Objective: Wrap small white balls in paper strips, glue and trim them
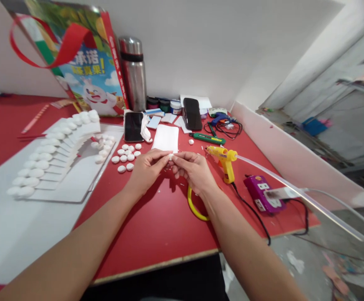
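Note:
My left hand (148, 168) and my right hand (193, 168) meet above the middle of the red table, closed in a pinch. A small white piece (171, 156) shows between the fingertips of both; its shape is mostly hidden. Several rounded white discs (123, 158) lie in a loose group left of my left hand. Just beyond the hands is a white sheet (166, 138). A yellow ring (197, 211) lies under my right wrist, partly covered. To the right, a yellow glue gun (224, 156) lies with a long clear glue stick (294, 188) out of its back.
At left, a curved white model (56, 154) edged with white discs stands on a white board. Farther back are a gift bag (90, 79), a steel flask (133, 75), two phones, and a green cutter (207, 138). A purple power socket (260, 194) with cables sits right.

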### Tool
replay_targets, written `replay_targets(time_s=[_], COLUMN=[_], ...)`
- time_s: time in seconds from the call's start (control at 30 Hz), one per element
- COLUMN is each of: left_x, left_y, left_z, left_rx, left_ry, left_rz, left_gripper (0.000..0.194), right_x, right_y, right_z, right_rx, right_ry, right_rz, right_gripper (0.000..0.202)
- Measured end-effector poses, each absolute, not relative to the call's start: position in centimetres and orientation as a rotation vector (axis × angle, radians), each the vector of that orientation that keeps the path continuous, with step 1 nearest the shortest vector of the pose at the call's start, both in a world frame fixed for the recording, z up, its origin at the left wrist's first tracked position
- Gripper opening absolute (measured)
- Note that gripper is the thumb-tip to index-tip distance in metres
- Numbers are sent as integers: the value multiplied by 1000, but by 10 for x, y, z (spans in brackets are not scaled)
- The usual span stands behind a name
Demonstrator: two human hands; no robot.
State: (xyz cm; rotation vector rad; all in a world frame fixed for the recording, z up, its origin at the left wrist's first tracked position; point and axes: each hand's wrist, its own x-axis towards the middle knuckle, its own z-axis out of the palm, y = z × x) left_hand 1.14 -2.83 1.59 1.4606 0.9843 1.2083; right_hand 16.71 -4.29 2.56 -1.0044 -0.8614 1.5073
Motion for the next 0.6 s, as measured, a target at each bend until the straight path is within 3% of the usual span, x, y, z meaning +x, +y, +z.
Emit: replay_targets(time_s=[0.27,0.6], left_x=[14,12], left_y=[-26,-28], left_z=[10,14], left_rx=[1415,1486], left_ry=[1002,997], left_rz=[1205,1232], left_gripper=[30,23], right_x=[166,165], right_y=[-41,-43], right_z=[24,26], right_rx=[-1044,-1055], right_ry=[-855,-922], right_rz=[1427,1394], right_gripper=[24,20])
